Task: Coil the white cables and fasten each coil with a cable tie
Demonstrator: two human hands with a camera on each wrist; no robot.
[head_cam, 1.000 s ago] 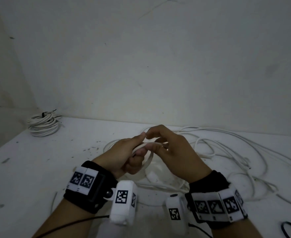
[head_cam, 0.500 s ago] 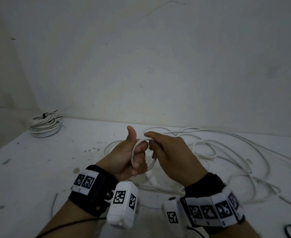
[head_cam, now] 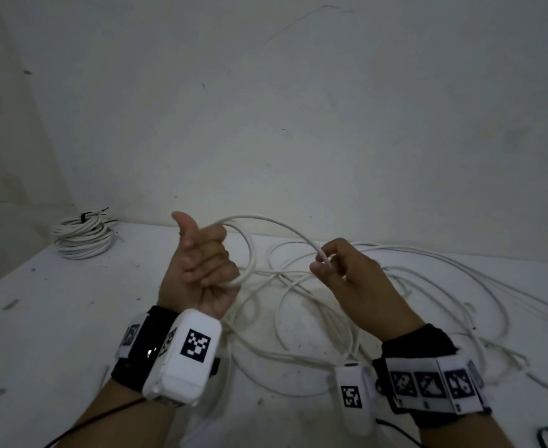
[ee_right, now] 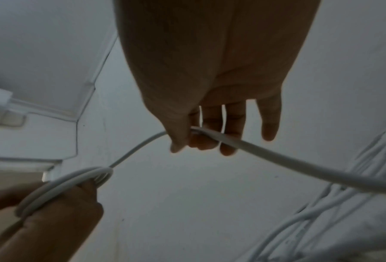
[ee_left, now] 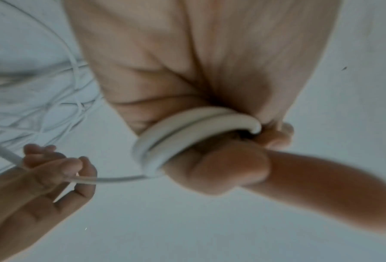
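No readable writing. Left hand [head_cam: 201,266], thumb up, grips two small loops of thin white round cable [head_cam: 266,221]; right hand [head_cam: 347,279] pinches it nearby; rest tangled on white table [head_cam: 56,318].

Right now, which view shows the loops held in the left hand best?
Left wrist: two turns of white cable lie side by side, close up, held by the left hand. Right wrist shows the same loops smaller and at the frame's lower left. Head shows the loop's arc, but the fingers hide the turns.
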